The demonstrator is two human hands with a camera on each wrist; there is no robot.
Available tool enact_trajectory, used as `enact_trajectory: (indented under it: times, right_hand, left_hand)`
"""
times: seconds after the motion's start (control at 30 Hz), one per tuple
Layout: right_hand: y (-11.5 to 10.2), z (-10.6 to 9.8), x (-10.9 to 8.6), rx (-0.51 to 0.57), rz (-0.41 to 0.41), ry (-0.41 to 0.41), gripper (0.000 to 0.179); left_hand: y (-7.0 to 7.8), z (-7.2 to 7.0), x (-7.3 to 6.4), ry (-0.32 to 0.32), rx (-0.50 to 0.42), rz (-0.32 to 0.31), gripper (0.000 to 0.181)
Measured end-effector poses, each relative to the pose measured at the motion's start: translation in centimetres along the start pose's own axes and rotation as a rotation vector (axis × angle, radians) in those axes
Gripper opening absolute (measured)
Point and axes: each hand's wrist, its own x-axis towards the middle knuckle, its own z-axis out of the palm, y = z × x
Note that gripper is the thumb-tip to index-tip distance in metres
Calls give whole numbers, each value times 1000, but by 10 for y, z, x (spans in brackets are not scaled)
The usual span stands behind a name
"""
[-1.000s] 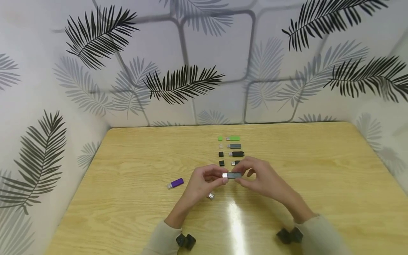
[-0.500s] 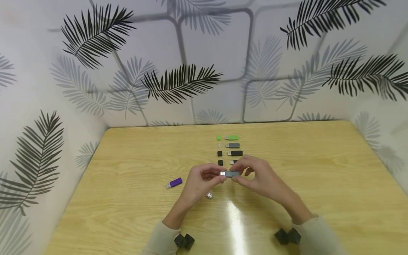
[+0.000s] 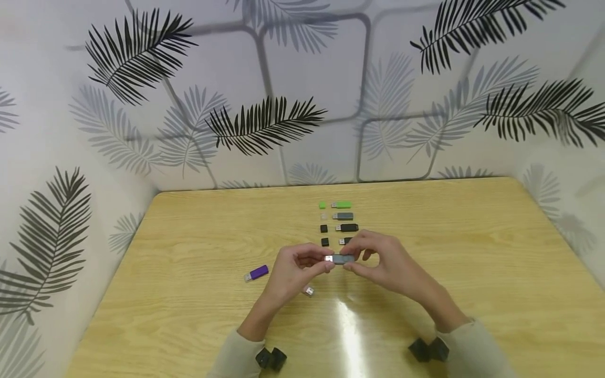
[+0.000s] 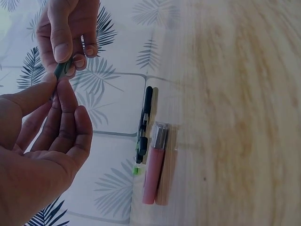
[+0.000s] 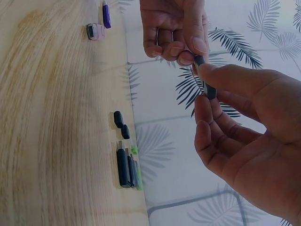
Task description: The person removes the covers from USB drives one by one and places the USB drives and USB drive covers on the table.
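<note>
Both hands hold a grey USB stick (image 3: 342, 259) above the table, lying crosswise with its metallic-looking end to the left. My left hand (image 3: 289, 273) pinches that end between thumb and fingers. My right hand (image 3: 387, 262) pinches the grey body at its other end. Whether a clear cap covers the plug is too small to tell. Below my left hand lies a pink USB stick (image 4: 154, 174), mostly hidden in the head view except its plug end. A purple USB stick (image 3: 258, 272) lies further left, its plug bare.
Behind the hands a column of USB sticks lies on the wooden table (image 3: 198, 231): green (image 3: 342, 205), grey (image 3: 343, 216), black (image 3: 347, 228), and another black one (image 3: 346, 241) partly hidden. Small caps, including a green cap (image 3: 322, 205) and a black cap (image 3: 324, 242), line up left of them.
Both hands keep the same grip on the grey USB stick. The whole head view has shifted slightly; the things on the table lie as before.
</note>
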Motion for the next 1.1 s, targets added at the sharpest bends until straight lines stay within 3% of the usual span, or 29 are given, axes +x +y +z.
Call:
enact_trajectory:
  times: [0.83,1.1]
  right_hand:
    - [-2,-3,-1,-7,-86,2,17]
    - [-2,-2,1,-2,-95,10,20]
  left_hand:
    - [7,-4,0,-41,9,-7,17]
    - [11,-6,0,-27,44,-22,16]
